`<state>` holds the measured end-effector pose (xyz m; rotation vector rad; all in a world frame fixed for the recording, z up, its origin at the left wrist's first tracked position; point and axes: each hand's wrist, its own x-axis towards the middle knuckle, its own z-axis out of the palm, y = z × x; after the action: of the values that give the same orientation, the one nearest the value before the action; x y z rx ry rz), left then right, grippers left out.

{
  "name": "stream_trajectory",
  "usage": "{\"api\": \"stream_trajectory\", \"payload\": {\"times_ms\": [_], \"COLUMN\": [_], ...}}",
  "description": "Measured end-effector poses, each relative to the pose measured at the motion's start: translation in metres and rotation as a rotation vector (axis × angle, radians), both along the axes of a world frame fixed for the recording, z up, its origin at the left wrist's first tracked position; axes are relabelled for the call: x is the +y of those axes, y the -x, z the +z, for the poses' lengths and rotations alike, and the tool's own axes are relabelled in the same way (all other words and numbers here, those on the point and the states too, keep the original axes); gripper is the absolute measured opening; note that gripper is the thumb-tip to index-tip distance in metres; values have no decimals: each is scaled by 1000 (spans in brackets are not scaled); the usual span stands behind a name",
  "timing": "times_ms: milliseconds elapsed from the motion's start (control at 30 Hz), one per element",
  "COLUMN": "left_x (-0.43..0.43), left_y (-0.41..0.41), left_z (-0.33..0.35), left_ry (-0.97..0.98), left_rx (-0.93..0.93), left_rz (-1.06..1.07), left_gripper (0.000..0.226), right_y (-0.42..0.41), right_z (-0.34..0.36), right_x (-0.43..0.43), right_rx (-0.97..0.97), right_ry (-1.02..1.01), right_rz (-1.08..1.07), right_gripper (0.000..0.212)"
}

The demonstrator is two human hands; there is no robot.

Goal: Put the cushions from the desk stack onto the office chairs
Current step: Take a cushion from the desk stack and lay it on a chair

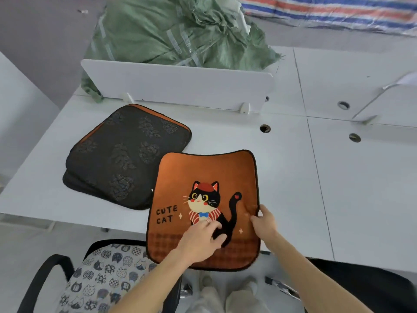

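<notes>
An orange cushion (203, 172) with a black cat and the words "CUTE CAT" lies face up, overhanging the desk's front edge. My left hand (198, 240) rests flat on its lower middle, fingers spread over the picture. My right hand (265, 221) grips its right edge, thumb on top. A stack of cushions (126, 152), dark underside up with orange trim showing, sits on the desk to the left. An office chair (45, 274) with black armrests at the lower left carries a cat-face patterned cushion (106, 276). A second black chair (370, 285) shows at the lower right.
The white desk (304, 199) has a low white divider (178, 84) at its back and several cable holes. A big green woven sack (176, 30) lies behind the divider. My legs and feet (225, 292) stand on the floor between the chairs.
</notes>
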<state>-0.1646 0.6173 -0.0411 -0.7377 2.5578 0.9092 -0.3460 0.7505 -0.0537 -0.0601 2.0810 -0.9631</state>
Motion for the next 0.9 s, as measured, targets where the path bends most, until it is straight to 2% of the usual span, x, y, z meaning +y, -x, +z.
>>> {"api": "stream_trajectory", "payload": {"times_ms": [133,200,233,333,433,567,667,767,900], "left_x": [-29,-41,-45,-45,-37,-24,-3,25,71], "left_y": [-21,-32,-36,-38,-25,-1,18,40,69], "left_z": [-27,-36,-39,-47,-52,-56,-56,-45,-34], "left_ry": [161,103,76,-20,-159,-248,-205,-135,-179], "left_rx": [-8,-97,-133,-173,-188,-251,-249,-152,-58], "left_rz": [443,638,668,636,633,442,339,376,371], "left_gripper": [60,65,68,69,58,43,43,42,44], "right_y": [0,-4,-5,-14,-29,-45,-55,-67,-74], "right_z": [-8,-15,-15,-15,-15,-14,-11,-3,12], "right_x": [57,83,94,121,140,160,175,190,223], "right_rx": [103,99,103,102,86,77,107,156,218], "right_ry": [-87,-148,-177,-248,-299,-350,-376,-364,-344], "right_rz": [-15,-52,-61,-109,-204,-315,-378,-449,-592], "right_gripper": [32,32,31,32,36,41,34,24,24]}}
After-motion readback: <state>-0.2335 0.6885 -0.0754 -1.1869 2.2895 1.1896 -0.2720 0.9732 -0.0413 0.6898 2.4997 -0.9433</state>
